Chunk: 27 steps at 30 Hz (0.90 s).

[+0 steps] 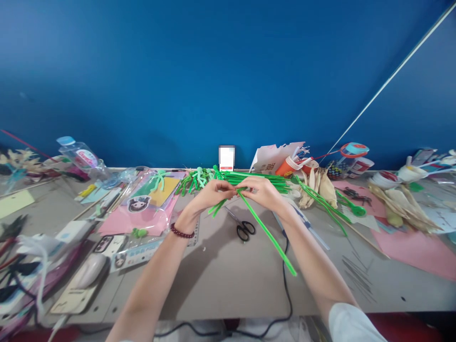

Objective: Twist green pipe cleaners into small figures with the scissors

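Observation:
My left hand (213, 192) and my right hand (261, 191) meet above the middle of the table, thumbs and fingertips pinched close together. Between them they grip a green pipe cleaner (269, 232), whose long straight end slants down to the right. Shorter green ends (216, 208) stick out beneath my left fingers; the joint at the fingertips is too small to make out. Black-handled scissors (245, 230) lie on the table just below my hands. Behind them is a bundle of green pipe cleaners (274, 181), with curled bunches (199, 179) to its left.
A phone (227, 158) stands against the blue wall. Paper cups (288, 165), dried husks (313, 190) and pink paper (416, 249) are on the right. A plastic bottle (80, 154), craft packets (142, 213) and a mouse (90, 270) lie left. A black cable (286, 280) crosses the table's front.

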Tool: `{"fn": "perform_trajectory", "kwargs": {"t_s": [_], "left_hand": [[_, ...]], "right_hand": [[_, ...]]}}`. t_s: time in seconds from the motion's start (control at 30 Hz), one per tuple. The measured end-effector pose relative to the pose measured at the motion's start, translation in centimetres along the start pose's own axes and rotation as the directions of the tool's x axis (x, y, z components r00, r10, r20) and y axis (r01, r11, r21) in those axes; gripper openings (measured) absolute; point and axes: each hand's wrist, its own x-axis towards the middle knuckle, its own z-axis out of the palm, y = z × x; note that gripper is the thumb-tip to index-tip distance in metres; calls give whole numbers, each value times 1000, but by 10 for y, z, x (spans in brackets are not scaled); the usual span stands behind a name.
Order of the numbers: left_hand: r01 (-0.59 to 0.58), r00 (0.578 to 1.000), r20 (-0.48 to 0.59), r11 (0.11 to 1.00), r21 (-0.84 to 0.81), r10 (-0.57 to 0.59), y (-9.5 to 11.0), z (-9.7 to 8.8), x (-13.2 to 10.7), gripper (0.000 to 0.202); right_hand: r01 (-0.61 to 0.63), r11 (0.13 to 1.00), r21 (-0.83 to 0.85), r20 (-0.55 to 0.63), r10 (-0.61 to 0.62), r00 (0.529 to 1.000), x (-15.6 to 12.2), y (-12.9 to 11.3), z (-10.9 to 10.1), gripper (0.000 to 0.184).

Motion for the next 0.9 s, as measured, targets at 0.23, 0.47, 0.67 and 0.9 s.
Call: {"fn": "perform_trajectory", "kwargs": {"t_s": [0.23,0.47,0.67,0.9], "left_hand": [[-93,990,-79,970,226,113,7,4,-1,16],[-103,937,-166,696,711,307,16,21,-6,23],[-120,914,-128,558,821,385,14,29,-6,25],[-98,952,-135,693,714,273,10,13,-4,23]], "right_hand": [[-46,992,114,-59,53,997,1,-4,2,13],[-385,805,452,19,423,906,4,2,12,28],[-501,537,678,181,539,822,6,5,20,37],[-173,963,208,-106,198,974,5,3,18,16]]}}
